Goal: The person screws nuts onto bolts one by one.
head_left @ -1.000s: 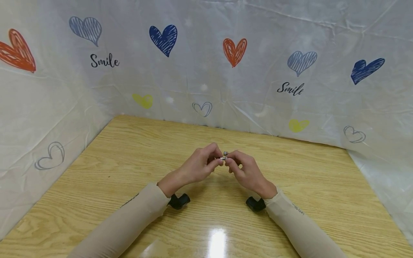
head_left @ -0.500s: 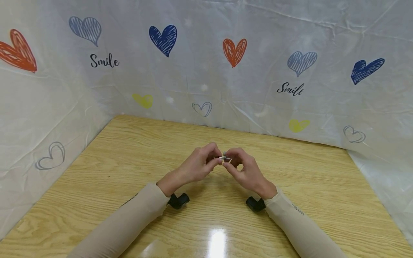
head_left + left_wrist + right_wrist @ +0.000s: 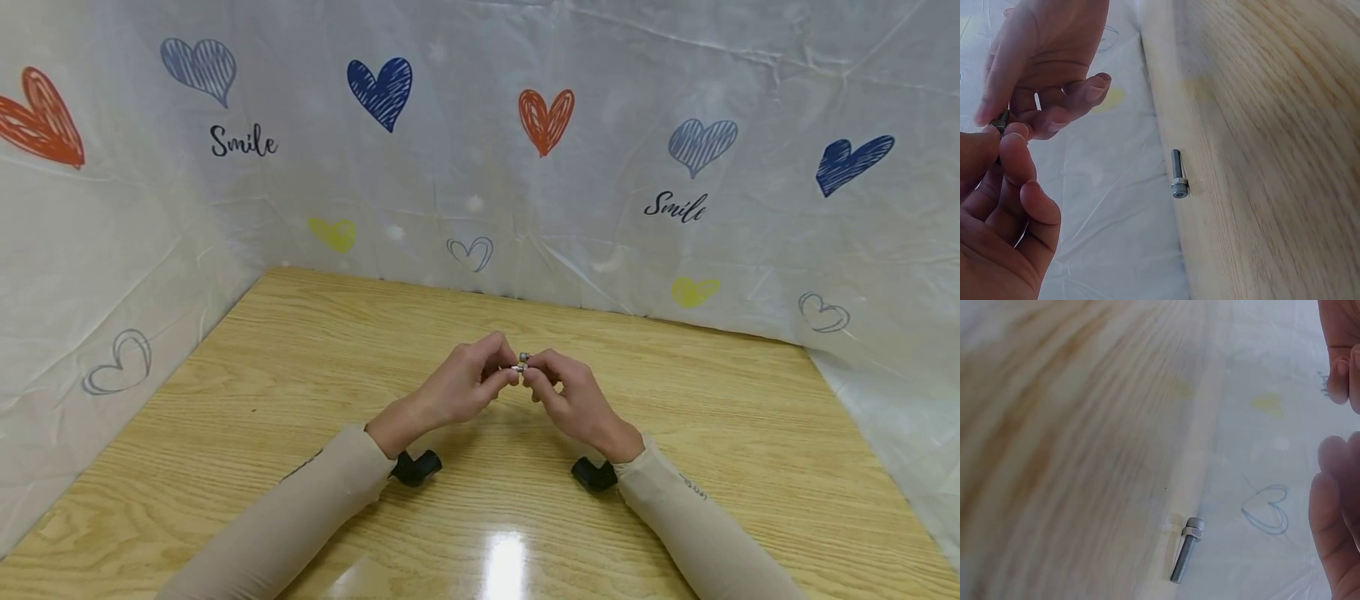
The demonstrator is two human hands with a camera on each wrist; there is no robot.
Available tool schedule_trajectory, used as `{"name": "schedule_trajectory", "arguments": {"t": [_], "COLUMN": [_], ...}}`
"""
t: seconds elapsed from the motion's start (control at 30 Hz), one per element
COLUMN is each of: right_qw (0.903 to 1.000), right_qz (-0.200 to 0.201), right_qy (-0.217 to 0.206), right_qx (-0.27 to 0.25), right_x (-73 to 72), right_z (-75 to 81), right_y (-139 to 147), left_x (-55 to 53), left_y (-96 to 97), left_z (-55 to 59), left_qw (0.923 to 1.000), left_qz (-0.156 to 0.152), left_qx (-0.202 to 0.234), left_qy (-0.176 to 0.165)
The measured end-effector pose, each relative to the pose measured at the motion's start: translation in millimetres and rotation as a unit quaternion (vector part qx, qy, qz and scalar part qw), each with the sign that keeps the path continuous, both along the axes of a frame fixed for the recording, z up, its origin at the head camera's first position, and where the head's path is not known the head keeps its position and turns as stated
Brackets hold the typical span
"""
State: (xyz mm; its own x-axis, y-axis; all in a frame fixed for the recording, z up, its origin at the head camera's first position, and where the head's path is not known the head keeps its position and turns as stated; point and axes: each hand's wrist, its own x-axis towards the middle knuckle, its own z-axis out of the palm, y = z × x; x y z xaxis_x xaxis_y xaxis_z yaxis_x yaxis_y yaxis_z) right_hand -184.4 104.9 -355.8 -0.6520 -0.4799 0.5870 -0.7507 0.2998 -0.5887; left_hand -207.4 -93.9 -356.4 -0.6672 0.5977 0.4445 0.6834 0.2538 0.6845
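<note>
A small metal bolt (image 3: 518, 368) is held up between both hands above the table. My left hand (image 3: 457, 383) pinches its left end between thumb and fingertips. In the left wrist view, a nut (image 3: 998, 125) sits on this bolt, with thread showing beyond it. My right hand (image 3: 573, 396) has its thumb and index finger closed together at the nut; the fingertips partly cover it. A second bolt (image 3: 1177, 172), with a round socket head and a nut near that head, lies on the table behind the hands. Its shank is hidden by the right fingers in the head view.
The wood-grain table (image 3: 315, 333) reaches back to a white cloth wall (image 3: 420, 183) printed with hearts and "Smile". Black wrist-worn pieces (image 3: 418, 468) hang below both wrists. Beige sleeves (image 3: 330, 483) cover the forearms.
Half a second ago the right thumb and index finger were spread apart, showing the held bolt's shank. Now they have closed on it again. The left hand stays nearly still.
</note>
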Motion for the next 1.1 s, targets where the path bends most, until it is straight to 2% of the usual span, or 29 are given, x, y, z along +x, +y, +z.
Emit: {"name": "schedule_trajectory", "arguments": {"t": [0.13, 0.57, 0.8, 1.1], "right_qw": [1.0000, 0.9987, 0.9988, 0.9998], "right_qz": [0.003, 0.024, 0.028, 0.007], "right_qy": [-0.007, 0.035, 0.026, 0.014], "right_qx": [-0.002, -0.029, -0.030, -0.010], "right_x": [0.3, -3.0, -2.9, -0.4], "right_z": [0.4, -2.7, -2.9, -1.0], "right_y": [0.3, -0.6, -0.9, -0.6], "left_x": [0.3, 0.2, 0.4, 1.4], "left_y": [-0.4, -1.1, -0.7, 0.6], "left_z": [0.0, -0.2, -0.8, 0.7], "left_qw": [1.0000, 0.9999, 1.0000, 0.9999], "left_qz": [0.000, 0.010, 0.008, -0.004], "left_qx": [-0.001, -0.006, -0.002, 0.003], "left_qy": [-0.002, 0.001, 0.003, -0.010]}}
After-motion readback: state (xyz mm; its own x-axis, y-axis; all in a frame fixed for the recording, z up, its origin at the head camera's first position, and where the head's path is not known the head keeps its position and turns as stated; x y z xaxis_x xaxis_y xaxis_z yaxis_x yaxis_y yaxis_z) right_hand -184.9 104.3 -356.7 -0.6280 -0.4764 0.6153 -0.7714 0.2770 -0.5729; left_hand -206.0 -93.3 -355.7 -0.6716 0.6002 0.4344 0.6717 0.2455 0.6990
